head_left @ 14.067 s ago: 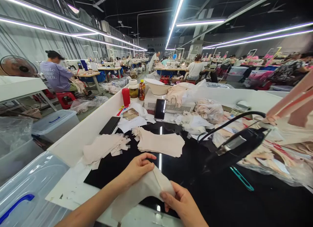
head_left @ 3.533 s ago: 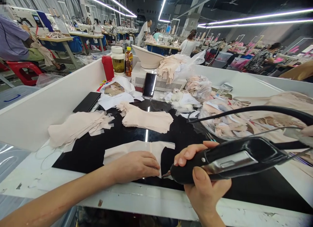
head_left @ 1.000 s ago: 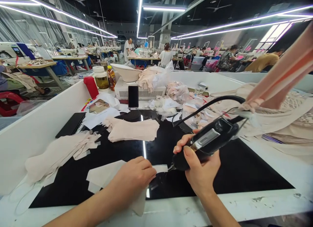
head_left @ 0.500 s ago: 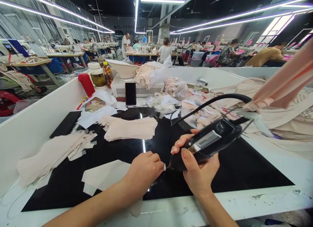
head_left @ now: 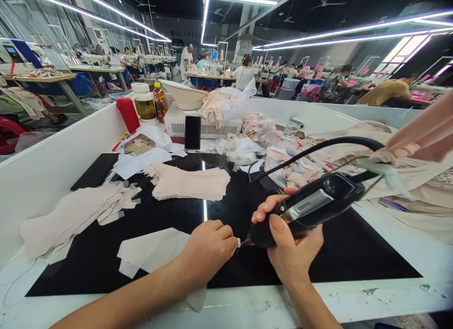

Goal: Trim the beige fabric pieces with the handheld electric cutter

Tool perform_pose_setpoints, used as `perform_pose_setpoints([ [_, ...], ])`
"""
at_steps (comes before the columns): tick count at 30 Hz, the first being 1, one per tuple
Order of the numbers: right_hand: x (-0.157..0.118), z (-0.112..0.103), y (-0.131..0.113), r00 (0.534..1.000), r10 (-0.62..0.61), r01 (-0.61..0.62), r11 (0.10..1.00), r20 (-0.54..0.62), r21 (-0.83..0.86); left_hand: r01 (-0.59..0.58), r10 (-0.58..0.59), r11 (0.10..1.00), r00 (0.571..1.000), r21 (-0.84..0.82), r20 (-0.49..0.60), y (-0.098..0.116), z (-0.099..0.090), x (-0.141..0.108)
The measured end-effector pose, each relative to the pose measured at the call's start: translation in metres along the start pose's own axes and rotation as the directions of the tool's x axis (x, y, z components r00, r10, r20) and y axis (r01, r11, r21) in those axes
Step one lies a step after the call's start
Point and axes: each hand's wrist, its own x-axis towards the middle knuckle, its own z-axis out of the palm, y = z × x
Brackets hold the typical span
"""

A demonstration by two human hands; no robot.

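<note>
My right hand (head_left: 293, 248) is wrapped around a black corded electric hand tool (head_left: 314, 208); its thin metal tip points left. Just left of that tip, my left hand (head_left: 212, 244) is closed in a pinch, and a small pale bit of fabric (head_left: 239, 242) shows at its fingertips. Under my left forearm lies a thin cream fabric piece (head_left: 148, 248), partly hidden. A neat stack of cream fabric pieces (head_left: 193, 182) sits beyond my hands on the black mat (head_left: 354, 253). Another fanned pile of such pieces (head_left: 78, 211) rests at the left.
A phone (head_left: 192, 132) leans against a white box (head_left: 219, 127) at the back. Bagged fabric scraps (head_left: 293, 161) and a large heap of cream cloth (head_left: 371, 135) lie toward the right. Pink cloth strips (head_left: 421, 130) hang by the tool's cord. A white wall (head_left: 56, 187) edges the left.
The view has shifted slightly. The tool in my right hand sits a little farther right in view, with its tip still close to my left fingertips. Both hands keep their grips.
</note>
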Motion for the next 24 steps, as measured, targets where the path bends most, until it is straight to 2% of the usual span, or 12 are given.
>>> perform_pose_setpoints([
  [7,0.0,-0.003,-0.0008,1.0,0.004,-0.004,1.0,0.004,-0.029,-0.012,0.011,1.0,1.0,0.016,0.027,0.0026,0.0009,-0.0013],
  [24,0.0043,-0.0027,-0.0019,1.0,-0.001,0.001,1.0,-0.005,-0.027,-0.104,0.109,0.99,0.993,0.097,-0.042,0.0068,-0.0062,0.0015],
])
